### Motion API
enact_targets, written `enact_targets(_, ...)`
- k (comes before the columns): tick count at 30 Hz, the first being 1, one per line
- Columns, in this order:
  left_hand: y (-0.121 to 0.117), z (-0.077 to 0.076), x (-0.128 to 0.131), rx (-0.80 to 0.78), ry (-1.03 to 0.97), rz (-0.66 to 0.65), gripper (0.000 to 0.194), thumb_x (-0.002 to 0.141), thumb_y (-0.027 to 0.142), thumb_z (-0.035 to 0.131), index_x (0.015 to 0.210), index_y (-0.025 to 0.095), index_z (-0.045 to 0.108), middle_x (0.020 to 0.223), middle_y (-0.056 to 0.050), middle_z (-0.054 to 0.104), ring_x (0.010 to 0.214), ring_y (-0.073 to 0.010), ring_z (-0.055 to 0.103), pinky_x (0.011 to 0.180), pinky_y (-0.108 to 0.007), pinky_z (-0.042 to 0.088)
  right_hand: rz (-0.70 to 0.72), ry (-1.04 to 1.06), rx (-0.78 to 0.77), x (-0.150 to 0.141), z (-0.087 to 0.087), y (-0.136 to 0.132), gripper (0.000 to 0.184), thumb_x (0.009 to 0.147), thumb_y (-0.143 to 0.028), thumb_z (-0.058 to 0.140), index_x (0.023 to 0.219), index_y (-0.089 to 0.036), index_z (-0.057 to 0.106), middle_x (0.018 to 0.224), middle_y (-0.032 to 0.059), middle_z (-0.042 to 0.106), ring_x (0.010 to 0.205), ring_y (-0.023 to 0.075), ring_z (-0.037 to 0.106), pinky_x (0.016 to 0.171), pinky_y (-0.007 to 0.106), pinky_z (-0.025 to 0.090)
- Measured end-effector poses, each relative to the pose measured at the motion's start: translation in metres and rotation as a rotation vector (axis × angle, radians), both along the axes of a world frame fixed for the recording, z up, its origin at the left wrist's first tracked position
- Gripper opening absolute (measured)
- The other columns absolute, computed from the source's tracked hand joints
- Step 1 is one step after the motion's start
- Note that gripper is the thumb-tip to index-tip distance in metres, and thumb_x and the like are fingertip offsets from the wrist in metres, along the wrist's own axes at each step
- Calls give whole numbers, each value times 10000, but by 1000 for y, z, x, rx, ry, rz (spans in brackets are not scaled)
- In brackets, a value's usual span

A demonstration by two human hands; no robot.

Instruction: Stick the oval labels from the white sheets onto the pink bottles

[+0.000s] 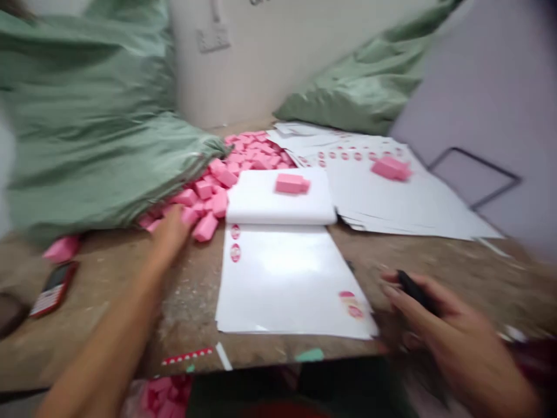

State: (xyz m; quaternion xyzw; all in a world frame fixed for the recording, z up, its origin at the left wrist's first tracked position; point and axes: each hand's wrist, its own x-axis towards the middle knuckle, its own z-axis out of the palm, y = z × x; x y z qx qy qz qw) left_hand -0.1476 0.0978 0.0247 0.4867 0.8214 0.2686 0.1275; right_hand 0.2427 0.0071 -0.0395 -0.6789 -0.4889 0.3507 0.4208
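My left hand (169, 232) reaches into the front of a heap of small pink bottle-shaped pieces (206, 227); motion blurs its fingers, so their grip is unclear. My right hand (448, 325), beyond the right side of the sheets, is closed around a small black object (415, 293), perhaps a handle; its far end is hidden. Between the hands lies a stack of white label sheets (278, 290) with a few red round stickers at the edges. The top sheet's far part (256, 203) is folded back, and one pink bottle (291, 184) lies on it.
A large green sack (96, 128) leans at left beside the heap, another green sack (348, 98) at the back right. More label sheets (391, 203) carry a second pink bottle (391, 168). A red phone (54, 288) lies at left. A red sticker strip (187, 356) lies near the table's front edge.
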Motion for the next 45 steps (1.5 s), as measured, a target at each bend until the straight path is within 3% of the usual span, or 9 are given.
enact_targets(4,-31,15,24,138,-274,-18,503,893,239,494,1382,187,390,1396,-119,519,1178,-261,537,841,-325,499,33,11,-48,7,2,-3,460,721,-538,678,1022,-192,714,858,70,706,576,189,582,455,282,465)
enact_targets(8,-66,9,85,47,-1231,0,361,781,169,590,1141,142,587,1067,-96,661,854,-166,606,718,-272,536,268,-172,30,6,-1,-4,380,860,-495,527,1023,-209,718,923,68,740,803,242,672,671,322,524)
enact_targets(10,-77,1,119,-98,-1419,1,399,703,168,693,1090,135,597,1005,-95,657,790,-158,601,682,-276,536,349,-274,48,7,-2,-4,355,898,-442,474,1026,-212,712,879,56,740,752,227,675,639,312,512)
enact_targets(15,-86,-12,178,-323,-1160,-298,762,580,302,826,1252,250,471,961,-12,585,699,-118,533,595,-224,433,362,-503,88,13,-5,0,297,895,-385,486,1014,-225,707,816,40,736,683,220,671,581,300,474)
enact_targets(21,-84,-25,187,-279,-644,-450,487,666,339,733,1112,235,566,997,-30,615,850,-210,557,774,-327,443,421,-591,122,13,-10,-2,263,911,-318,478,1014,-239,707,924,32,767,775,241,703,670,339,455)
enact_targets(29,-82,-21,173,-329,-1470,-180,417,734,384,748,1074,169,636,1208,-93,636,994,-200,621,815,-285,517,407,-614,140,8,-8,-5,233,923,-326,464,974,-248,677,736,3,725,596,207,619,566,299,391)
enact_targets(32,-82,-18,177,-304,-1585,-146,524,661,373,818,1114,199,620,1070,-64,652,924,-202,643,726,-285,541,435,-628,171,7,-7,-3,223,928,-295,454,964,-238,667,719,-1,712,589,194,604,580,298,376)
enact_targets(37,-84,-18,188,-284,-1334,-243,468,637,293,804,1037,211,577,910,-19,641,842,-188,645,711,-294,520,448,-665,176,5,-7,-2,205,923,-272,464,946,-237,665,755,1,727,617,192,612,593,303,359)
enact_targets(45,-95,-27,194,-381,-573,-709,719,691,308,705,1369,229,479,1240,-104,631,1024,-281,622,896,-411,491,438,-631,189,5,-6,-1,204,925,-270,465,928,-243,667,776,-6,739,631,191,629,604,308,361)
